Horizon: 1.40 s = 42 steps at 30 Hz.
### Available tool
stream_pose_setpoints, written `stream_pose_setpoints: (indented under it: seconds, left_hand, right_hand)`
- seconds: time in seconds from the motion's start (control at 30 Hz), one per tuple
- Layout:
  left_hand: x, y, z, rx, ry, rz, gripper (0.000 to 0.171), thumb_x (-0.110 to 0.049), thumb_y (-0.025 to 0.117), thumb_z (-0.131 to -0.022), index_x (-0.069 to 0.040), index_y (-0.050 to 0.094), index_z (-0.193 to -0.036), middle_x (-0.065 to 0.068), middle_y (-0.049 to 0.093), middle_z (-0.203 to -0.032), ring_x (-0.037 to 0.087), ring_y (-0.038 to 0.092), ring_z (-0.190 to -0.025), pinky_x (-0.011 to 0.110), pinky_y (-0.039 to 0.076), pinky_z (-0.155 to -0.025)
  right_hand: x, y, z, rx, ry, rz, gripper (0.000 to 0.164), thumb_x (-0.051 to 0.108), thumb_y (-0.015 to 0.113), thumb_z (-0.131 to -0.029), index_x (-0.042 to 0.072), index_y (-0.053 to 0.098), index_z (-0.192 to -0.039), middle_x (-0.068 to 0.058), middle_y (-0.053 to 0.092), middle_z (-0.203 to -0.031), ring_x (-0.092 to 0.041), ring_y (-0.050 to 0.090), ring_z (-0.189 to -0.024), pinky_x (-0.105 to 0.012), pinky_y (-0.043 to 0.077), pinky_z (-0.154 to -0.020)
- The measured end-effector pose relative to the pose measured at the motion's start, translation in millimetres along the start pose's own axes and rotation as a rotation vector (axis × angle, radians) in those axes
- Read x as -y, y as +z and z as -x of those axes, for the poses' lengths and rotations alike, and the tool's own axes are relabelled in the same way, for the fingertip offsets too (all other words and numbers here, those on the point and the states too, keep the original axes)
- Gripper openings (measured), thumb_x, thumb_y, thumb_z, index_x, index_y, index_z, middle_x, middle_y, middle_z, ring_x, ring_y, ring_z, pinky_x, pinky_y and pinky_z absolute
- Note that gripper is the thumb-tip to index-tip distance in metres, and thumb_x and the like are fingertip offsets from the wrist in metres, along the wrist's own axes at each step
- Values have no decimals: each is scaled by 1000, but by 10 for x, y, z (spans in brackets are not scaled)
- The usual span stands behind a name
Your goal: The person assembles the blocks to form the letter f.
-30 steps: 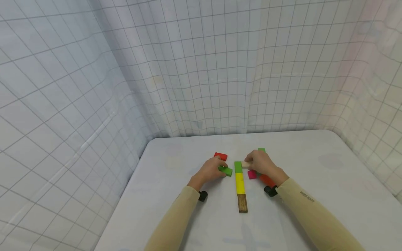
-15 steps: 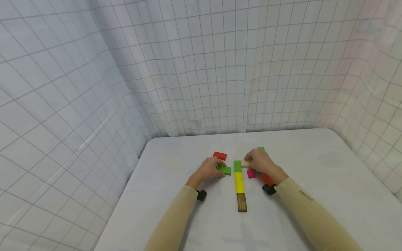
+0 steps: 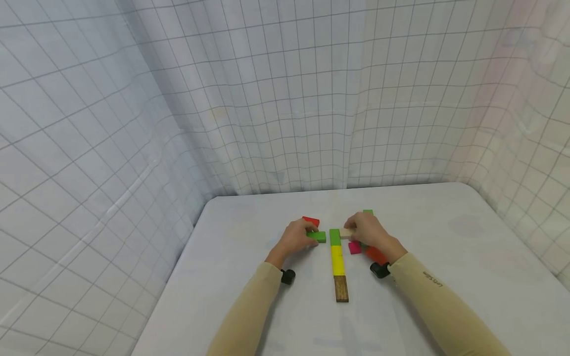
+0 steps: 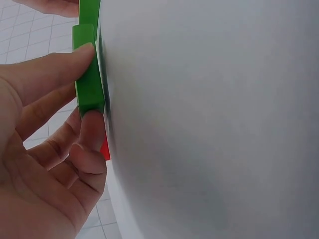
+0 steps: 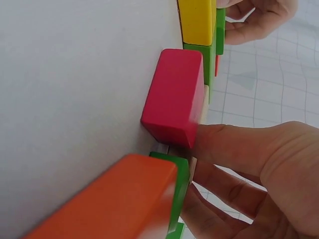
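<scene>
In the head view, my left hand [image 3: 295, 237] pinches a green block [image 3: 317, 236] between thumb and fingers. Its free end points at a row of blocks, with a narrow gap between. That row has a green block [image 3: 335, 237] at the far end, a yellow stretch [image 3: 338, 261] in the middle and a dark brown block [image 3: 341, 289] nearest me. On the other side, my right hand [image 3: 370, 231] holds a pale wooden block [image 3: 345, 233] by its outer end, against the right side of the row's green block. My right fingers partly hide it.
A red block [image 3: 310, 220] lies beyond my left hand. Close to my right hand are a pink block [image 5: 174, 94], an orange block [image 5: 119, 194] and green pieces, one of them a green block [image 3: 367, 211] behind it. Grid-patterned white curtains [image 3: 285, 99] surround the white table [image 3: 249, 217].
My left hand has turned the green block from slanted to roughly crosswise and moved it slightly away from me, level with the row's far end. The right hand stays at the pale block.
</scene>
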<state>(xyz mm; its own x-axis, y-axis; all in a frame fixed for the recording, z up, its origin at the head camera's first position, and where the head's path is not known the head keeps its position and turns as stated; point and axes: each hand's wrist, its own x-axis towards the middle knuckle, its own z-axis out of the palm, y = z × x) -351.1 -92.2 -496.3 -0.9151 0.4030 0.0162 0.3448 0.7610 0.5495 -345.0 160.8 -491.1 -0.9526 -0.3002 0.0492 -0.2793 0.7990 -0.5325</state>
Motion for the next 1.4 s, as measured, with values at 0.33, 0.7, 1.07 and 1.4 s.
stream_pose_setpoints:
  seconds: [0.33,0.7,1.07,1.4]
  left_hand:
    - [-32,51,-41,-28,-14,-22,29,-19,87,-80,-14,77,-108,0,70,-101,17,61,-91,33,52,-83]
    - [-46,90,-54,-19,-27,-17,32,-19,85,-82,-14,77,-113,1,72,-106,18,62,-95,34,53,-86]
    - [-39,122,-91,-20,10,-12,30,-17,84,-83,-13,77,-112,1,71,-107,19,62,-96,34,53,-85]
    - [-53,121,-114,-29,17,-11,30,-16,84,-83,-13,77,-112,3,71,-106,19,62,-96,35,53,-85]
  right_hand:
    - [23,18,11,0,-4,-4,28,2,86,-76,4,77,-102,-5,72,-96,-19,59,-81,-38,54,-77]
    - [20,33,17,8,-3,0,27,3,85,-76,5,78,-102,-3,72,-95,-19,60,-82,-39,55,-79]
    - [-7,44,13,0,4,-3,27,4,85,-77,6,78,-103,-4,72,-98,-20,59,-84,-38,55,-78]
    - [-4,33,6,-10,3,10,27,5,85,-77,6,78,-103,-5,72,-100,-21,60,-86,-38,54,-80]
